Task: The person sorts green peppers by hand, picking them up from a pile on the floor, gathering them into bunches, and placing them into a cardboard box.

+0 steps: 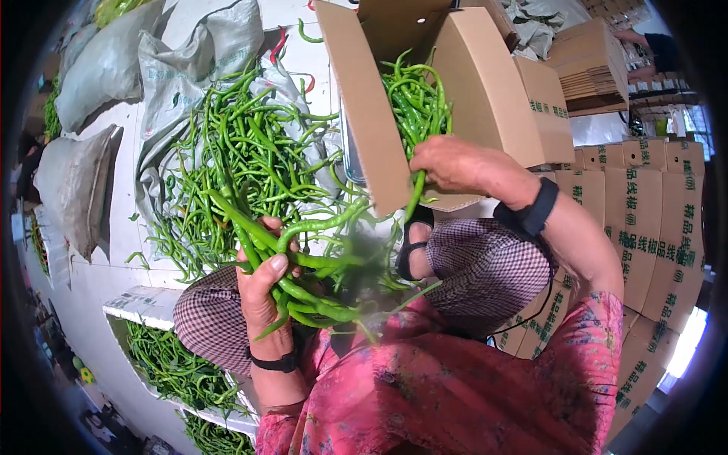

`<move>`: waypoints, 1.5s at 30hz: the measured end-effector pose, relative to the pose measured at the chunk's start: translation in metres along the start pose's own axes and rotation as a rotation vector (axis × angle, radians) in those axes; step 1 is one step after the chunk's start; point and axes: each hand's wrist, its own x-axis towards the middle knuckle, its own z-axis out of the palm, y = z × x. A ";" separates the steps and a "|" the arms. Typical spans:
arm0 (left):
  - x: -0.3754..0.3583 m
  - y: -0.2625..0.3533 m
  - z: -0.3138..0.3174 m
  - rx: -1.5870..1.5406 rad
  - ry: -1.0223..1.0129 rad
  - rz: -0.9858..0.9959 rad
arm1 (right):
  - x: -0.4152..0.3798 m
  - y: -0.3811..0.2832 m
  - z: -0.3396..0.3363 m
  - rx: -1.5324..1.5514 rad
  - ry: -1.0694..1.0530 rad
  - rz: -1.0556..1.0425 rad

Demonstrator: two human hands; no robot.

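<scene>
My left hand (262, 292) grips a bunch of long green peppers (303, 258) over my lap. My right hand (455, 163) reaches into an open cardboard box (485, 83) and holds a few green peppers (415, 114) at the box's mouth. The box is tilted toward me and has several peppers inside. A big heap of loose green peppers (243, 159) lies on the floor beyond my left hand.
Grey sacks (106, 68) lie at the left. White crates of peppers (167, 364) stand below my left knee. Stacked printed cartons (652, 227) line the right side, flat cartons (591, 72) lie at the top right, where another person's hand (633, 36) shows.
</scene>
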 end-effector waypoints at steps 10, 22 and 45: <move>0.005 -0.002 -0.002 -0.161 -0.054 -0.077 | -0.053 0.050 -0.066 0.473 0.590 0.394; 0.000 -0.006 -0.006 -0.184 -0.179 -0.151 | -0.024 -0.105 -0.032 0.732 0.412 -0.305; -0.002 -0.011 -0.018 -0.277 -0.157 -0.135 | -0.051 -0.097 0.001 1.199 0.338 0.023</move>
